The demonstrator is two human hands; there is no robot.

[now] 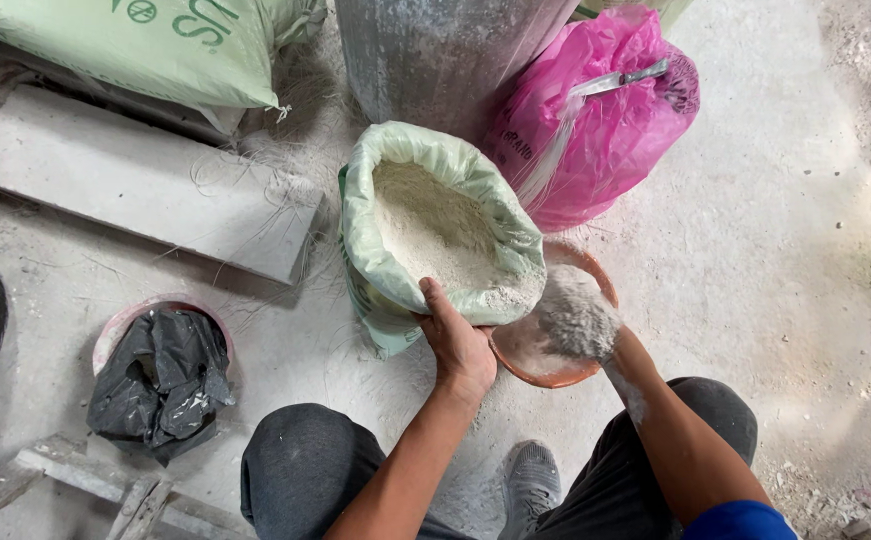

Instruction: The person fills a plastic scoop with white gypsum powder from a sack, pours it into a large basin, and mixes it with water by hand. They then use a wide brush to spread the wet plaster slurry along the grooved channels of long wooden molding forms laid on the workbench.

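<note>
A pale green woven sack [408, 175] stands open on the dusty floor, its top rolled down around whitish powder [434, 225]. My left hand [456, 345] grips the sack's near rim. My right hand [581, 322], caked in grey powder, is cupped around a heap of that powder over an orange-brown bowl [546, 378] that sits just right of the sack. The bowl's inside is dusted with powder. My knees and one grey shoe show at the bottom of the view.
A pink plastic bag [616, 120] with a metal blade [621, 80] lying on it stands behind the bowl. A dusty grey drum [436, 50], a large green sack [156, 45], a flat slab [146, 180], a pink bowl holding black plastic [161, 375] and wooden slats [66, 480] surround me.
</note>
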